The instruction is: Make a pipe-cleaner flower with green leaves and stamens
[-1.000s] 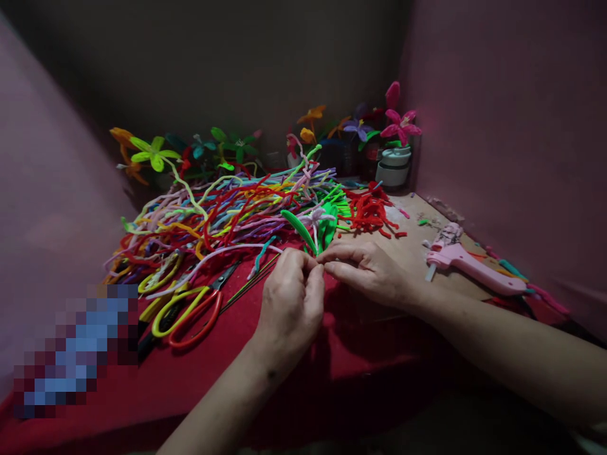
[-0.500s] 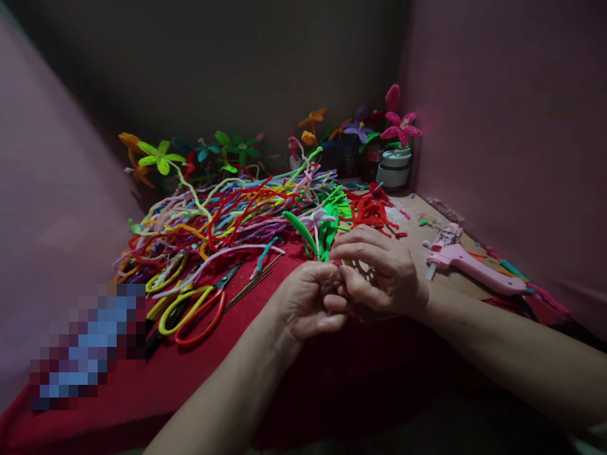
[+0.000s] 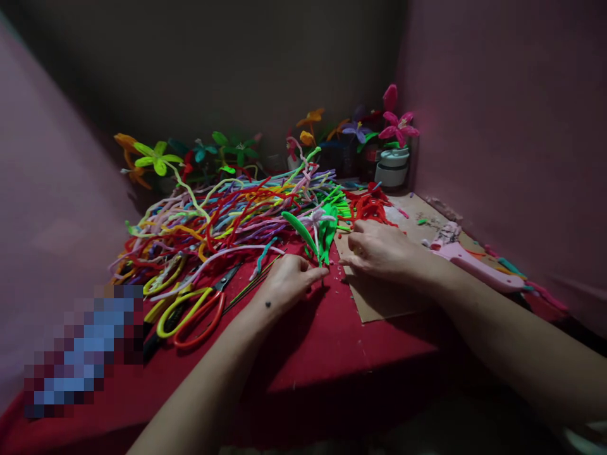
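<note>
My left hand (image 3: 296, 278) is at the middle of the red cloth, thumb and fingers pinched at the thin stem (image 3: 321, 268) below a pale lilac pipe-cleaner flower (image 3: 318, 219). Long green fuzzy leaves (image 3: 327, 232) stand beside that flower, one curving off to the left. My right hand (image 3: 379, 249) rests low over the cardboard (image 3: 374, 297), its fingers curled. A bit of something yellowish (image 3: 356, 251) shows under those fingers, mostly hidden.
A heap of coloured pipe cleaners (image 3: 227, 215) spreads to the left. Scissors with red and yellow handles (image 3: 202, 322) lie in front of it. On the right are red pipe-cleaner pieces (image 3: 372, 205) and a pink glue gun (image 3: 484, 265). Finished flowers (image 3: 398, 129) line the back.
My hands, together before around a small yellowish openwork piece, have parted. The left moved to the flower's stem; the right lowered onto the cardboard, which now shows more.
</note>
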`<act>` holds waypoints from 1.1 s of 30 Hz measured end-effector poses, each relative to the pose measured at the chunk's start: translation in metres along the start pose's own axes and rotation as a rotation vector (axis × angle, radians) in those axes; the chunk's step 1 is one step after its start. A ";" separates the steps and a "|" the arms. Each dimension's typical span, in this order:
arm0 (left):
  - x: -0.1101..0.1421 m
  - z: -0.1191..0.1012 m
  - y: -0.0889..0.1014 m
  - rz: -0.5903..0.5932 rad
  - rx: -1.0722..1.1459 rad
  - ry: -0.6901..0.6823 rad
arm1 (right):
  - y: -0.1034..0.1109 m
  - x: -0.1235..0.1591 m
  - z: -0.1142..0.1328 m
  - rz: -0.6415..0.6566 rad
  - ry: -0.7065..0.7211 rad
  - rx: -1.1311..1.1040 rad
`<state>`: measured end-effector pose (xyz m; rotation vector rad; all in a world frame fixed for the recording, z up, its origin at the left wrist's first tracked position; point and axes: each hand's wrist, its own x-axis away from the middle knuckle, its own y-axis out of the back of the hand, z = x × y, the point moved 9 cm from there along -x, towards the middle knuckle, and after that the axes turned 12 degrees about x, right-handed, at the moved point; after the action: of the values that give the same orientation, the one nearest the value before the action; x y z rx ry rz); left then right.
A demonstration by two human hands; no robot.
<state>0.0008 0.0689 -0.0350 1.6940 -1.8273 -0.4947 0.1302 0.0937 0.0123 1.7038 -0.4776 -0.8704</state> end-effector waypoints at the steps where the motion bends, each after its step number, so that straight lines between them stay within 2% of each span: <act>1: 0.000 0.000 -0.004 0.008 0.023 0.005 | -0.003 0.000 0.000 0.019 0.012 0.012; 6: 0.002 0.004 -0.007 -0.034 0.161 0.037 | -0.010 0.003 -0.001 0.084 0.074 -0.034; 10: 0.007 0.013 -0.006 -0.029 0.386 0.080 | 0.005 0.001 0.000 0.055 0.134 -0.225; 13: 0.014 0.009 -0.004 -0.052 0.453 0.042 | 0.017 -0.003 -0.015 -0.004 -0.063 -0.534; 15: 0.018 0.003 -0.003 -0.080 0.433 -0.010 | 0.010 -0.002 -0.015 0.034 -0.178 -0.815; 18: 0.023 -0.009 0.000 -0.123 0.375 -0.130 | -0.008 -0.001 0.008 0.179 -0.191 -1.180; 21: 0.025 -0.017 -0.002 -0.124 0.321 -0.190 | -0.023 0.000 0.026 0.244 -0.219 -1.405; 25: 0.026 -0.022 -0.006 -0.085 0.368 -0.173 | -0.035 -0.002 0.030 0.207 -0.277 -1.586; 28: 0.026 -0.019 -0.012 0.006 0.575 -0.101 | -0.041 -0.004 0.030 0.188 -0.302 -1.685; 31: 0.025 -0.011 -0.030 0.234 0.892 0.033 | -0.042 -0.004 0.034 0.209 -0.286 -1.813; 33: 0.025 -0.010 -0.038 0.371 1.065 0.074 | -0.042 -0.004 0.038 0.243 -0.277 -1.878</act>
<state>0.0362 0.0407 -0.0471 1.8167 -2.4601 0.8367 0.0945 0.0851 -0.0311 -0.1908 0.0799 -0.8287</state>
